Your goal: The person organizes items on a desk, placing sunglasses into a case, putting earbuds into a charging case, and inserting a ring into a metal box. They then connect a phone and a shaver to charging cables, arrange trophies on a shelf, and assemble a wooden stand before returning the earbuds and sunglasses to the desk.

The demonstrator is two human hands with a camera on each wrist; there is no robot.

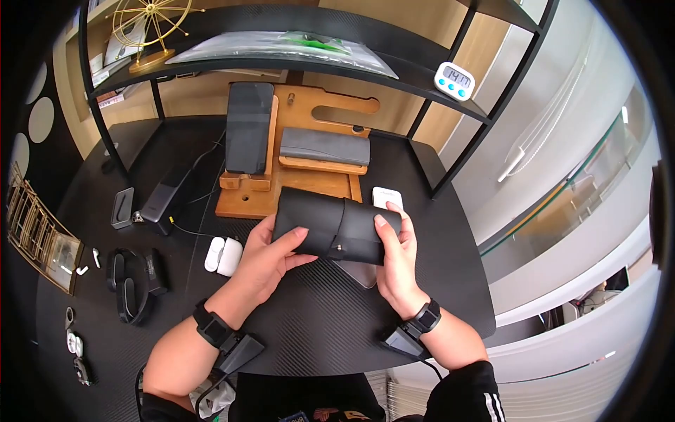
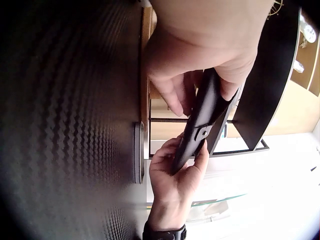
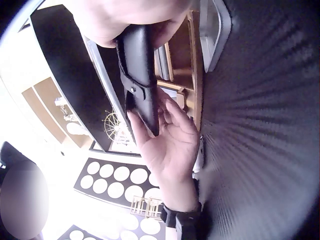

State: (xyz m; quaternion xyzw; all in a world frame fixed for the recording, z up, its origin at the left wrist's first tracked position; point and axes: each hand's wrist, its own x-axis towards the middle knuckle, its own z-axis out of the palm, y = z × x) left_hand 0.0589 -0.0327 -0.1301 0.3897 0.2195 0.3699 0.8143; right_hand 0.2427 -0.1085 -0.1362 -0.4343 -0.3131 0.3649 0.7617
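Note:
A black leather case (image 1: 316,218) with a fold-over flap and a small metal snap is held up over the desk by both hands, snap side towards me. My left hand (image 1: 264,257) grips its left end, thumb on the front and fingers behind and below. At the other end my right hand (image 1: 397,257) holds it the same way, thumb on the front face. In the left wrist view the case (image 2: 200,120) is seen edge-on, tilted, with the flap fastened. Below the case a flat phone-like device (image 1: 363,276) lies partly hidden, and a white device (image 1: 387,197) lies behind the right hand.
Behind the case, a wooden stand (image 1: 246,204) bears a phone (image 1: 249,126) and a grey case (image 1: 325,146). White earbud case (image 1: 223,255), black wristband (image 1: 130,288) and power bank (image 1: 165,193) lie to the left. A black shelf (image 1: 232,67) with a timer (image 1: 455,81) spans the back.

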